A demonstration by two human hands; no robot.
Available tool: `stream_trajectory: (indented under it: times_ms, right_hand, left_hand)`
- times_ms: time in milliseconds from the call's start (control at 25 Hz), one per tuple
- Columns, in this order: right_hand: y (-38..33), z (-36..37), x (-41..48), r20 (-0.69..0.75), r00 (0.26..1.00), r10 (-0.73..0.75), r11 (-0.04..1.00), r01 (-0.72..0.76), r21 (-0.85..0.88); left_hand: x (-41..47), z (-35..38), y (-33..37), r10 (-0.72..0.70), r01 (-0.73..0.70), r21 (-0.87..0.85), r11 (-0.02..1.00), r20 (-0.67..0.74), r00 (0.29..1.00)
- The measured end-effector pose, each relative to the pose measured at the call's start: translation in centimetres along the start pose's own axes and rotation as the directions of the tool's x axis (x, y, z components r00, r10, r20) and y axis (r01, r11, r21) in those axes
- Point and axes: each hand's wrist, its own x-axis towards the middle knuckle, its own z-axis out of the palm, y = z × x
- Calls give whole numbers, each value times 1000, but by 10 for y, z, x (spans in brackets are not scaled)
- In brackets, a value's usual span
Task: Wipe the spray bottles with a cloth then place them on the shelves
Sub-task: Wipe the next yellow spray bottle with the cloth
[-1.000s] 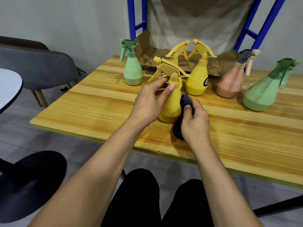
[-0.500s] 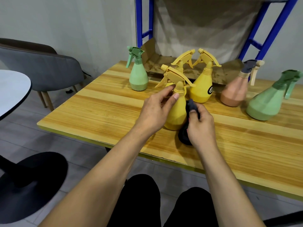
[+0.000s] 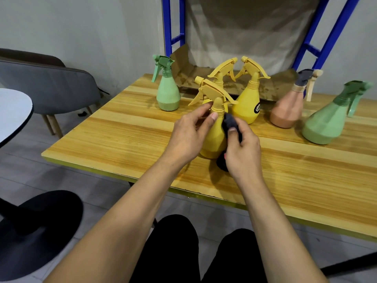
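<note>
Head view, from the left: the edge of a round white tabletop [image 3: 14, 111] and a grey padded chair [image 3: 51, 84] stand beside the pale striped wooden worktop [image 3: 122, 135]. At the worktop's far left is a small pale-green plastic spray bottle [image 3: 168, 94], with the blue metal shelf frame [image 3: 167, 27] rising behind it. Nearer the front edge, the left hand [image 3: 187, 133] pinches the neck of a yellow plastic spray bottle [image 3: 213, 137] between thumb and fingers, holding it upright on the worktop. Against that bottle's right side lies a dark grey cloth [image 3: 229, 122], bunched in the closed grip of the right hand [image 3: 242, 148]. Behind it stand two more yellow bottles, one mostly hidden with only its trigger head [image 3: 221, 71] showing and one pear-shaped yellow bottle [image 3: 247, 103] in plain sight. Further right are a terracotta-pink bottle with a dark grey trigger [image 3: 287, 113] and a large pale-green conical bottle [image 3: 324, 125], well apart from the hands. By my reading the task is at an early stage: one bottle is being wiped, all six seen are on the worktop, and none shows on the shelves, so nearly all the wiping and every placing seems left to do. Whether any other bottle is already clean cannot be told. Only the pear-shaped yellow bottle carries a mark, a round black sticker [image 3: 258, 108] with pale lettering too small to read.
</note>
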Motion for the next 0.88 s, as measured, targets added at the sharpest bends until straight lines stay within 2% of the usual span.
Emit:
stream_trajectory:
  times_ms: [120, 320, 520, 720, 880]
  right_hand:
    - [-3, 4, -3, -51, 999, -14, 999, 16, 39]
    - [16, -1, -13, -58, 991, 121, 992, -119, 34]
    - [-1, 3, -7, -80, 996, 36, 997, -30, 70]
    - [10, 0, -21, -64, 989, 134, 991, -132, 33]
    - [10, -1, -25, -78, 990, 121, 987, -128, -94]
  left_hand:
    - [0, -2, 0, -1, 1, 16, 1000, 8, 1000]
    - [0, -4, 1, -14, 15, -19, 1000, 45, 999]
    - [-1, -2, 1, -13, 17, -66, 998, 56, 998]
    - [-2, 2, -2, -10, 14, -65, 998, 63, 998]
    - [0, 2, -6, -6, 12, -68, 998, 86, 996]
